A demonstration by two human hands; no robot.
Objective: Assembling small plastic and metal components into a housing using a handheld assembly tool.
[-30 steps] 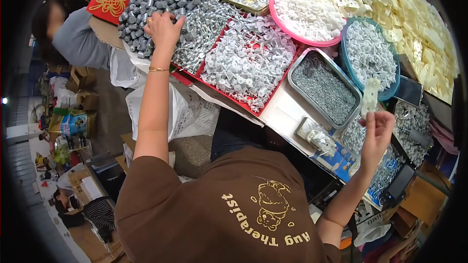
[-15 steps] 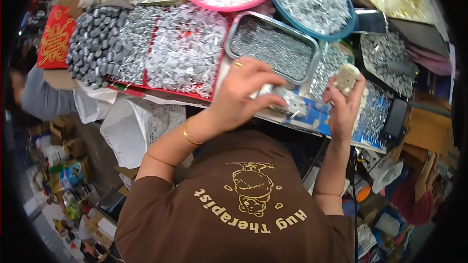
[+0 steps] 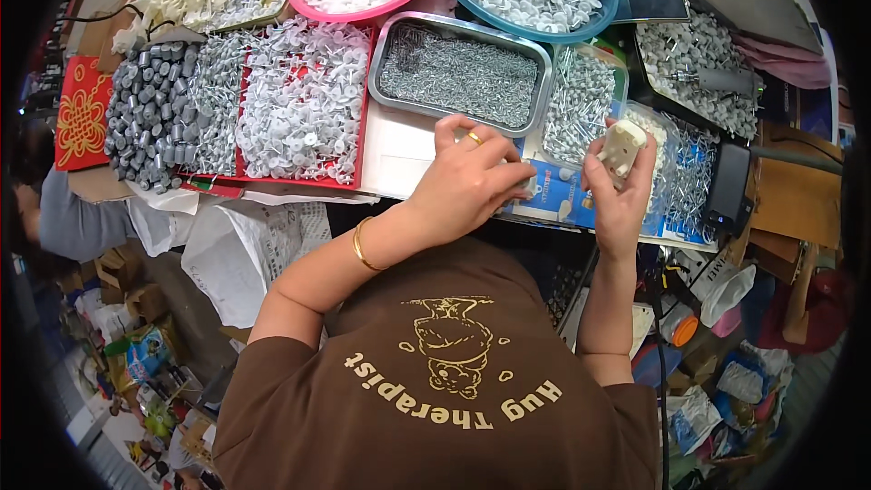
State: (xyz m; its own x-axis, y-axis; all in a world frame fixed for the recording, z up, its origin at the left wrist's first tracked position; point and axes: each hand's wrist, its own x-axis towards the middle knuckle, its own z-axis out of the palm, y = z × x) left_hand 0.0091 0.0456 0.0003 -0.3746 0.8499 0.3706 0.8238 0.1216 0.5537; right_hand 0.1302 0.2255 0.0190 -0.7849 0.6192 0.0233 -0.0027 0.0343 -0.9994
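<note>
My right hand (image 3: 619,204) holds a cream plastic part (image 3: 622,147) upright; it is rounded at the top and has small holes across its face. To its left, my left hand (image 3: 474,174) is closed, its thumb and fingers pinched together over the table's front edge. A small pale piece (image 3: 530,185) shows at those fingertips, too hidden to name. Beneath and between the hands lies a blue printed sheet (image 3: 561,192). Just beyond my left hand stands a metal tray (image 3: 374,73) of small steel pins.
At the left a red tray (image 3: 365,118) holds white-headed pins beside a heap of grey cylinders (image 3: 150,118). Farther back are a pink basin (image 3: 299,0) and a teal basin (image 3: 544,34) of white pieces. A black device (image 3: 729,189) stands at the right. Another person's sleeve (image 3: 86,209) shows far left.
My left fingers have closed from a wider pinch. The pale pieces seen beside them are now mostly out of sight. My right hand still holds the cream part; the whole view has shifted.
</note>
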